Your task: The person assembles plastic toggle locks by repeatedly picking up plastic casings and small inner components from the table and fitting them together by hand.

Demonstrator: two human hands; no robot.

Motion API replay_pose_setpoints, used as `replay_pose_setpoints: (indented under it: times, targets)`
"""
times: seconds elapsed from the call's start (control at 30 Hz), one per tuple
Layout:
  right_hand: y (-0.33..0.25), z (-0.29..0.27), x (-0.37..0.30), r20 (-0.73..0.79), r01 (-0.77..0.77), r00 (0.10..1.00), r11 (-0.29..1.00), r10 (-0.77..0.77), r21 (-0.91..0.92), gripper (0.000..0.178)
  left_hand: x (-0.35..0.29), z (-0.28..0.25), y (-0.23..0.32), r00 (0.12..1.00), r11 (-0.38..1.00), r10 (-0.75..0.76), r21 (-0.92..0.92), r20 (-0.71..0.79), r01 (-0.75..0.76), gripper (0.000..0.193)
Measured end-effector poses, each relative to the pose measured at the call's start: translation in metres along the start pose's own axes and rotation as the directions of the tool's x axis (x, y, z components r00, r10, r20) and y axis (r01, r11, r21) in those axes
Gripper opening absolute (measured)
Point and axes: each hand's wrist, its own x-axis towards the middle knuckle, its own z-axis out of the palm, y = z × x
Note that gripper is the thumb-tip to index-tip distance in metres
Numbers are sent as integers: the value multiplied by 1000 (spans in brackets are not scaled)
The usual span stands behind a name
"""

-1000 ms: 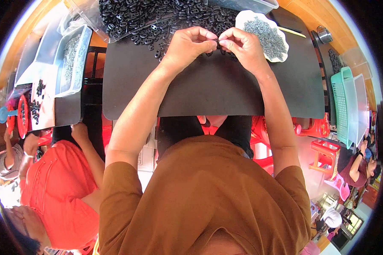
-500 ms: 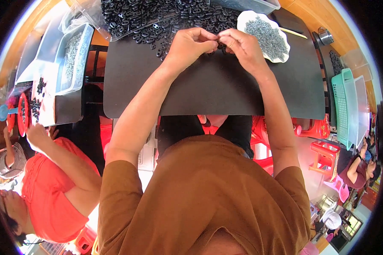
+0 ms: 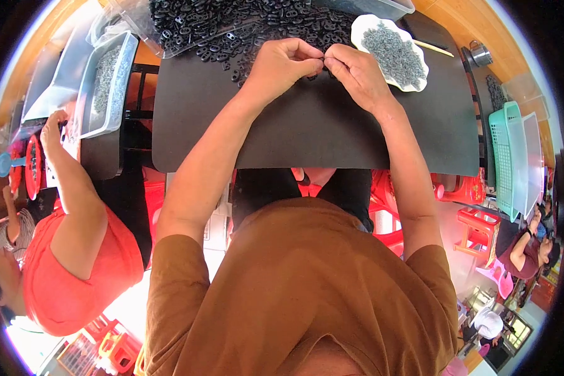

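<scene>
Above the dark table, my left hand point(image 3: 282, 66) and my right hand point(image 3: 357, 72) meet fingertip to fingertip. Thumb and forefinger of my left hand pinch a small black piece, mostly hidden by the fingers. The fingers of my right hand are also pinched together against it, and whatever they hold is too small to make out. Just beyond my left hand spreads a heap of small black plastic pieces with holes point(image 3: 232, 37). Beside my right hand sits a white scalloped dish point(image 3: 422, 62) filled with small grey pieces point(image 3: 391, 55).
A clear bin point(image 3: 109, 88) of grey pieces stands at the left, near a co-worker in red point(image 3: 81, 263) who reaches over a neighbouring table. To the right are a green basket point(image 3: 506, 156), a metal cup point(image 3: 480, 53) and a red stool point(image 3: 476, 232). A yellowish stick point(image 3: 433, 48) lies by the dish.
My fingertips have closed tighter together, covering more of the dark piece; my right hand shifted slightly. The co-worker at the left has stretched an arm farther forward.
</scene>
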Motion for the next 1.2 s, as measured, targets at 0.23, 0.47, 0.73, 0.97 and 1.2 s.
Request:
replay_pose_setpoints:
  times: [0.23, 0.47, 0.73, 0.97, 1.2]
  targets:
    - [12, 2, 3, 42, -75, 996, 997, 75, -11, 25, 3, 1, 3, 1000, 999, -24, 31, 19, 24, 14]
    - [2, 9, 6, -16, -193, 969, 790, 248, 581, 16, 5, 2, 4, 993, 972, 54, -220, -109, -77, 16]
    - [36, -4, -1, -163, -115, 939, 723, 303, 681, 7, 7, -33, 7, 922, 911, 301, 360, -245, -202, 12]
    - [37, -13, -4, -151, -159, 930, 737, 335, 657, 5, 0, -26, 23, 921, 631, 387, 712, 53, -307, 12]
    - [37, -8, -3, -167, -117, 947, 780, 274, 615, 3, 17, 3, 17, 830, 396, 437, 754, 347, -524, 17]
